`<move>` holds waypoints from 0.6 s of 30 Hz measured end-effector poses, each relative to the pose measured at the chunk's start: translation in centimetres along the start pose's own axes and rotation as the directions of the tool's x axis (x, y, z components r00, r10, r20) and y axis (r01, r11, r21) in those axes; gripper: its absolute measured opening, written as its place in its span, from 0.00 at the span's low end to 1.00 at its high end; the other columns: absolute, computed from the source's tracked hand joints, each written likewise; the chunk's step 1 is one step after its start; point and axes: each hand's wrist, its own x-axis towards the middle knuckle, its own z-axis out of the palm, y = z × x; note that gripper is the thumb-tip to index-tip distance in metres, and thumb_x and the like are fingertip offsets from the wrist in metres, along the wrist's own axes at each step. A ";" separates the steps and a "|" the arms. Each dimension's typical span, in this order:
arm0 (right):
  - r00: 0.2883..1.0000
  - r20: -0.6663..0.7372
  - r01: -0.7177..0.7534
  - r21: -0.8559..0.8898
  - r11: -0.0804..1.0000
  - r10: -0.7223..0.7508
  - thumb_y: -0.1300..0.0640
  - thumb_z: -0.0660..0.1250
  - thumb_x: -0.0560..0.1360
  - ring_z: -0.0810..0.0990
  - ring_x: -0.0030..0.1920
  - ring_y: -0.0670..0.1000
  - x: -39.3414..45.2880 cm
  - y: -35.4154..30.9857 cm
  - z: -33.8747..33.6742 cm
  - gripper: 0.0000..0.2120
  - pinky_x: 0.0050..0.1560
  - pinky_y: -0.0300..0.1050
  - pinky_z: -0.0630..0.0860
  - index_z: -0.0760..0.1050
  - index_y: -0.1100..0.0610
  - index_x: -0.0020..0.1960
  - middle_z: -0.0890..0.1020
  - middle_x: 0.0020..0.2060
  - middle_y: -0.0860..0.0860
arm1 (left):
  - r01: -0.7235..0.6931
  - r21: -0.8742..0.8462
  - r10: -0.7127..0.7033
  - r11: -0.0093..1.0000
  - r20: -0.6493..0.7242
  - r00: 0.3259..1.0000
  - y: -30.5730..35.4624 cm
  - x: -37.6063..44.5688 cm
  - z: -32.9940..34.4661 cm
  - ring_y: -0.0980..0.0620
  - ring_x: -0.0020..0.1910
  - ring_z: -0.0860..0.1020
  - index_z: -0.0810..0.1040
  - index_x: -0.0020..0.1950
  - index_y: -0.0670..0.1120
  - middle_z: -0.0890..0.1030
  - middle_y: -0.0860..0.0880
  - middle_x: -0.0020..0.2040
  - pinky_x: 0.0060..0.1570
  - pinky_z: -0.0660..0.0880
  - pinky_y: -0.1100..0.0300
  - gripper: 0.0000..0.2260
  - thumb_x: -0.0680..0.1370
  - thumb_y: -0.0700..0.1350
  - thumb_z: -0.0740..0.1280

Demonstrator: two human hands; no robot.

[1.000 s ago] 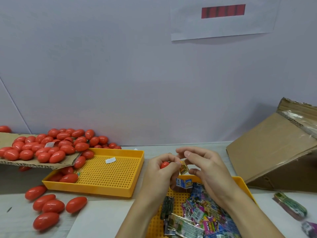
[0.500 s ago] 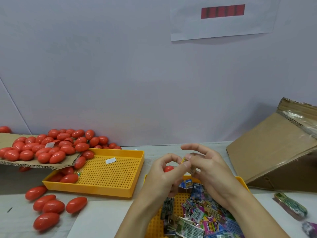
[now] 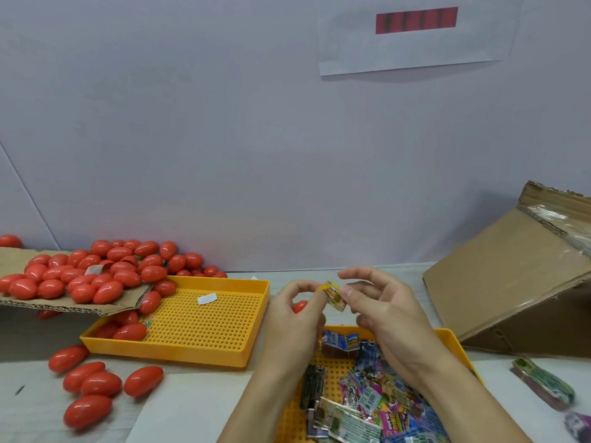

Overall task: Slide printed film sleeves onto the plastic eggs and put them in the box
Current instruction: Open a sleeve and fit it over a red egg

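My left hand (image 3: 295,318) is curled around a red plastic egg (image 3: 299,306), of which only a small part shows between the fingers. Its thumb also pinches the left edge of a small yellow printed film sleeve (image 3: 334,295). My right hand (image 3: 380,310) grips the sleeve's right edge between thumb and forefinger, its other fingers spread. Both hands hover above a yellow tray (image 3: 454,343) holding a heap of colourful film sleeves (image 3: 377,398). The cardboard box (image 3: 511,282) lies tilted at the right.
A second yellow perforated tray (image 3: 204,327) sits at centre left with a few red eggs in it. Many red eggs (image 3: 96,276) pile on a cardboard flap at the left, and several loose eggs (image 3: 92,385) lie on the table front left. Wrapped items (image 3: 543,382) lie at far right.
The sleeve has come up between both hands and now shows opened out more. Both hands rose slightly; the egg stays in my left hand.
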 end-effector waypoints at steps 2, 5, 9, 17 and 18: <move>1.000 -0.002 0.026 -0.022 0.999 -0.026 0.61 0.71 0.75 0.80 0.36 0.40 0.0 0.0 0.2 0.08 0.39 0.36 0.71 0.80 0.53 0.53 0.85 0.37 0.51 | 0.028 -0.024 -0.028 0.999 0.003 1.000 0.0 0.1 0.1 0.55 0.21 0.63 0.80 0.39 0.50 0.69 0.51 0.25 0.22 0.60 0.62 0.10 0.80 0.46 0.66; 0.999 -0.010 0.042 -0.061 0.997 -0.042 0.61 0.72 0.74 0.82 0.38 0.40 0.0 0.1 0.2 0.08 0.37 0.32 0.74 0.80 0.54 0.53 0.87 0.38 0.52 | 0.023 -0.020 -0.023 1.000 -0.003 1.000 0.1 0.0 0.2 0.55 0.21 0.63 0.80 0.34 0.51 0.69 0.51 0.25 0.22 0.60 0.62 0.16 0.81 0.45 0.64; 1.000 -0.006 0.007 -0.078 0.997 -0.008 0.61 0.72 0.74 0.82 0.37 0.40 0.1 0.3 0.2 0.04 0.36 0.29 0.73 0.82 0.56 0.48 0.86 0.37 0.51 | -0.045 -0.002 0.045 0.999 -0.061 0.997 -0.1 0.1 -0.1 0.55 0.23 0.63 0.82 0.41 0.49 0.69 0.52 0.25 0.25 0.59 0.60 0.08 0.79 0.48 0.68; 0.991 -0.037 -0.136 -0.104 0.985 0.132 0.49 0.68 0.76 0.77 0.40 0.47 0.4 0.3 0.1 0.12 0.44 0.46 0.71 0.85 0.56 0.43 0.86 0.42 0.56 | -0.109 0.109 0.116 0.988 -0.056 0.992 -0.1 0.0 0.0 0.59 0.25 0.71 0.83 0.41 0.51 0.76 0.56 0.28 0.25 0.67 0.66 0.09 0.79 0.44 0.68; 0.990 -0.035 -0.142 -0.105 0.984 0.139 0.49 0.68 0.76 0.77 0.40 0.48 0.4 0.3 0.1 0.13 0.44 0.47 0.71 0.85 0.57 0.43 0.85 0.42 0.56 | -0.110 0.107 0.116 0.988 -0.056 0.992 -0.1 0.0 0.0 0.59 0.25 0.71 0.83 0.41 0.51 0.76 0.56 0.28 0.25 0.67 0.66 0.09 0.79 0.44 0.68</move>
